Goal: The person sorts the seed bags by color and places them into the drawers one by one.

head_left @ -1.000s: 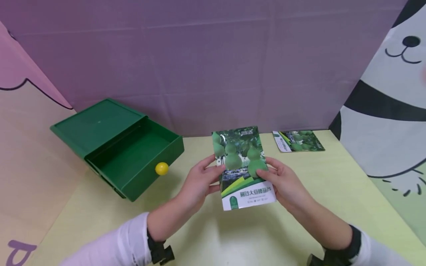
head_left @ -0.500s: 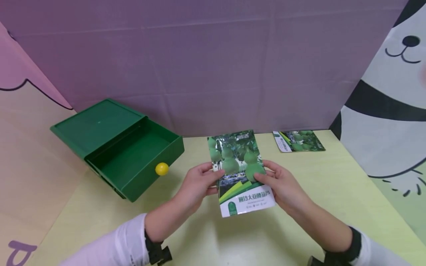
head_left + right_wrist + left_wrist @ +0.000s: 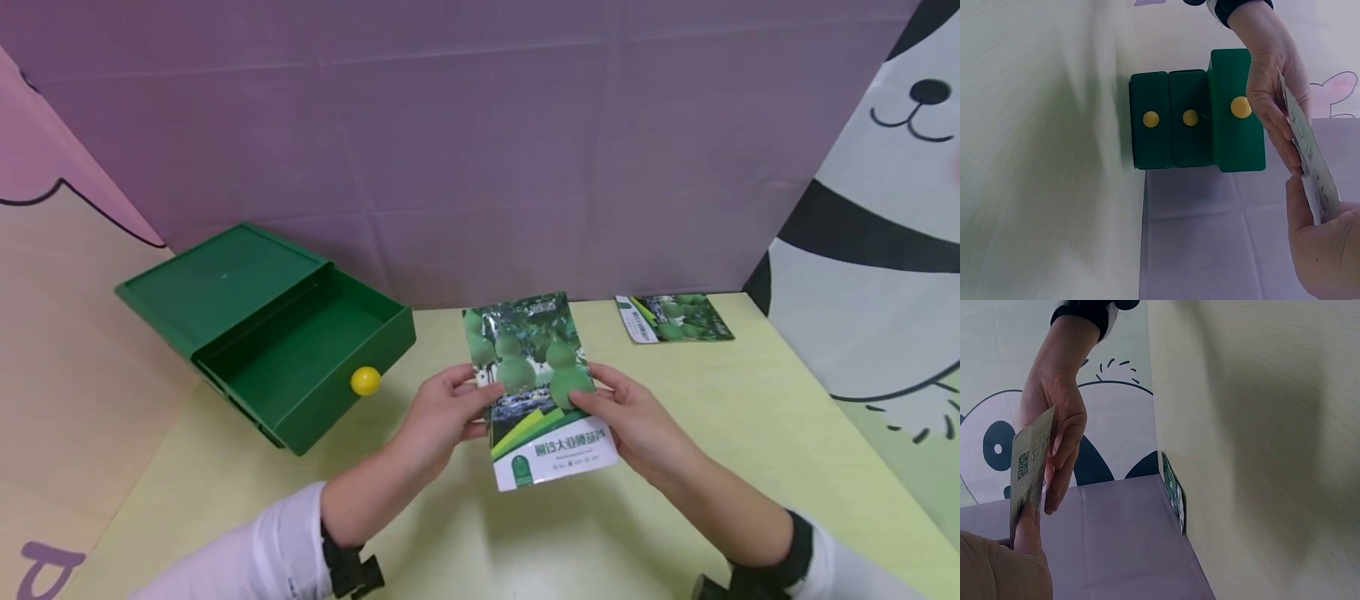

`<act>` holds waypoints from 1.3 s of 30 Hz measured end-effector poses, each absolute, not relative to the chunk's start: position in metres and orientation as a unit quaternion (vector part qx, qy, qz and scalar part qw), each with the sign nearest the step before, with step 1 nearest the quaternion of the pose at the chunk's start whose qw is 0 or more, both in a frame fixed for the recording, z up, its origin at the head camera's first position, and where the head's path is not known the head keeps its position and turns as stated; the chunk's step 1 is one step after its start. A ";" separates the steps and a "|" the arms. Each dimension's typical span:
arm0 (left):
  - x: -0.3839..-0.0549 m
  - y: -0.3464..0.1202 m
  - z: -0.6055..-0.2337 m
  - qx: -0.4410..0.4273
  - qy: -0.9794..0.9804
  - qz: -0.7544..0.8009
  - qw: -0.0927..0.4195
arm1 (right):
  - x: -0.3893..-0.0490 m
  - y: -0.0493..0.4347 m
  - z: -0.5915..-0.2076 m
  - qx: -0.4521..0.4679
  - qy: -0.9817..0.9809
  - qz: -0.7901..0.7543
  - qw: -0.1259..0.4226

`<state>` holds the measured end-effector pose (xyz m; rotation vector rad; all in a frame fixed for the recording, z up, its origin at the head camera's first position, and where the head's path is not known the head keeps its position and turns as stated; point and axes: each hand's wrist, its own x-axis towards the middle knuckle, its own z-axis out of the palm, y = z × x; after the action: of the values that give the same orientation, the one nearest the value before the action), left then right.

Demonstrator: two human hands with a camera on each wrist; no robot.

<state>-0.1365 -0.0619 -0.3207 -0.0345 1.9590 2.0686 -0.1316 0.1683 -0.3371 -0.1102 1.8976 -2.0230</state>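
A green packet point(image 3: 536, 400) printed with gourds and a white lower band is held up above the table, tilted slightly. My left hand point(image 3: 446, 412) grips its left edge, thumb on the printed front and fingers behind. On the opposite edge my right hand point(image 3: 630, 412) pinches it the same way. The packet's pale back, with a square code, shows in the left wrist view point(image 3: 1032, 459). A second, similar packet point(image 3: 675, 318) lies flat at the table's back right. To the left, a green drawer cabinet point(image 3: 217, 279) has its top drawer point(image 3: 341, 400) pulled out, with a yellow knob point(image 3: 365, 381).
Two lower drawers point(image 3: 1149, 144) of the cabinet are shut in the right wrist view. A purple cloth wall point(image 3: 480, 150) rises behind the pale table point(image 3: 525, 550). A panda-printed panel point(image 3: 862, 317) stands along the right side.
Both hands have brought the packet slightly down, toward me and to the left. The cabinet, its pulled-out drawer and the second packet stay where they were.
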 end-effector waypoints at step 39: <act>-0.152 -0.232 -0.258 -0.056 0.622 0.768 0.139 | -0.261 0.321 -0.361 0.036 0.911 -0.404 0.078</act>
<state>-0.1521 -0.2319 -0.2578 -0.1626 1.7991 2.2205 -0.2608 0.3206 -0.3614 0.1070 2.7270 -1.2097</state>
